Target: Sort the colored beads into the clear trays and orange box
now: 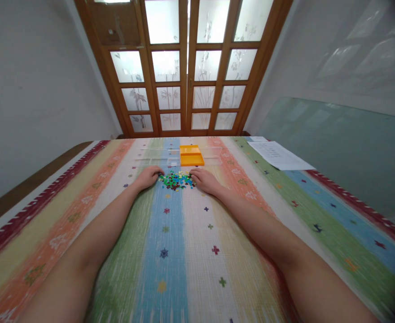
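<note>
A small heap of tiny coloured pieces (pixel 176 180), green, blue, dark red and yellow, lies on a striped cloth (pixel 184 251). My left hand (pixel 148 176) rests on the cloth at the heap's left edge, fingers curled toward the pieces. My right hand (pixel 203 179) lies at the heap's right edge, fingers also bent inward and touching the pieces. Whether either hand has picked up a piece is too small to see. Just beyond the heap sits an orange tray (pixel 191 155) beside clear plastic compartment boxes (pixel 153 158).
A white printed sheet (pixel 278 155) lies at the cloth's far right. A wooden door with frosted glass panes (pixel 187 67) stands behind the table. A glass sheet (pixel 339 148) leans against the right wall.
</note>
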Available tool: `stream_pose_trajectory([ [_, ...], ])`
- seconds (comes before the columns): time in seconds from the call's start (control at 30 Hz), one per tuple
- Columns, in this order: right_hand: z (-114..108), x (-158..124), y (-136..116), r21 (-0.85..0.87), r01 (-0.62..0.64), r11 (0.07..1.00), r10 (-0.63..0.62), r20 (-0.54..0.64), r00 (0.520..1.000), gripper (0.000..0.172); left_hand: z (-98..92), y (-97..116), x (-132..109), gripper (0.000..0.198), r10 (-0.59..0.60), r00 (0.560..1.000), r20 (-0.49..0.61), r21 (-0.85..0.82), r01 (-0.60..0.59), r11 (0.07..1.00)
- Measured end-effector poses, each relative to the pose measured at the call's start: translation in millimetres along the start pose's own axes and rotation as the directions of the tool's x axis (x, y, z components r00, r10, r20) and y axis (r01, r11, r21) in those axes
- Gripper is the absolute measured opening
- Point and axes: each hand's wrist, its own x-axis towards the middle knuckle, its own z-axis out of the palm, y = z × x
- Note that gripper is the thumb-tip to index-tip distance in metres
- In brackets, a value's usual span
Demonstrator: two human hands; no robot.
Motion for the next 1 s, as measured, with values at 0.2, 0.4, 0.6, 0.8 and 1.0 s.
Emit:
stream_pose_trajectory([
  [0.2, -2, -1, -3, -0.009, -0.049, 0.999, 0.049, 0.014, 0.999, 0.034, -5.3, 7, -3, 0.033, 0.014, 1.0, 0.015, 0.018, -0.015, 1.0],
  [0.4, -4, -2, -6, 0.001, -0.021, 1.0, 0.021, 0.017, 1.0, 0.032, -1.4, 11, -1, 0.025, 0.015, 1.0, -0.018, 0.039, -0.014, 0.999],
  [0.6, -5, -1, -6, 0.001, 0.005, 1.0, -0.005, 0.014, 1.0, 0.034, 1.9, 1, -1, 0.029, 0.077, 0.996, -0.037, -0.025, -0.078, 0.997],
  [0.8, -6, -1, -8, 0.011, 0.0, 1.0, 0.0, 0.013, 1.0, 0.032, 1.9, -2, 0, 0.027, 0.125, 0.992, -0.024, -0.081, -0.127, 0.989],
  [1.0, -5, -1, -7, 0.016, 0.017, 1.0, -0.017, -0.003, 1.0, 0.032, 3.4, -3, 0, 0.025, 0.09, 0.995, -0.038, -0.133, -0.094, 0.987],
])
